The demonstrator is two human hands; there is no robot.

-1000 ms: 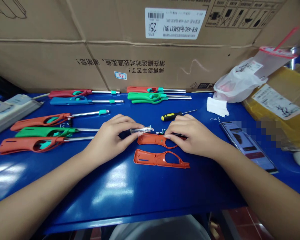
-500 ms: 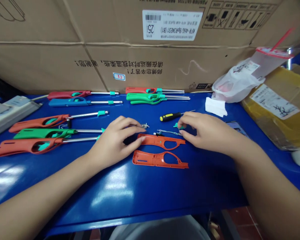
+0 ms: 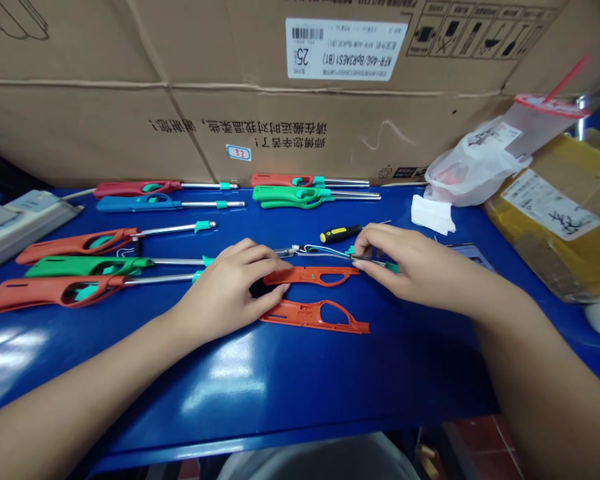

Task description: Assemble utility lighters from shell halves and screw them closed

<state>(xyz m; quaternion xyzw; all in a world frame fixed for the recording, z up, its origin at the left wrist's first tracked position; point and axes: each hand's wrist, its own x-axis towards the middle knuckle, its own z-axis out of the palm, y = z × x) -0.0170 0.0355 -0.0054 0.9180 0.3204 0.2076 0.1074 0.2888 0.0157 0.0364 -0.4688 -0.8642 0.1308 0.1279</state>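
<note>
My left hand [image 3: 240, 280] is closed at the left end of an orange lighter casing half [image 3: 305, 275], fingertips on top and thumb below it. A second orange casing half [image 3: 315, 315] lies nearer me, its left end by my left thumb. My right hand [image 3: 405, 267] pinches a thin metal tube near the right end of the upper casing half, with teal plastic showing about the fingers. Thin wires [image 3: 325, 249] run from there to a small clear and silver lighter part [image 3: 286, 252] behind my left fingers.
A yellow-black screwdriver [image 3: 340, 233] lies behind the wires. Several assembled lighters [image 3: 60, 295] lie left, with more behind [image 3: 290, 195]. A large cardboard box [image 3: 205, 133] stands at the back. On the right are folded tissue [image 3: 433, 215], a bagged cup [image 3: 475, 167] and a taped carton [image 3: 555, 233].
My left hand has come slightly nearer and taken hold of the upper casing half, and both halves have shifted left. My right hand now pinches a metal tube, and the wires lie stretched out.
</note>
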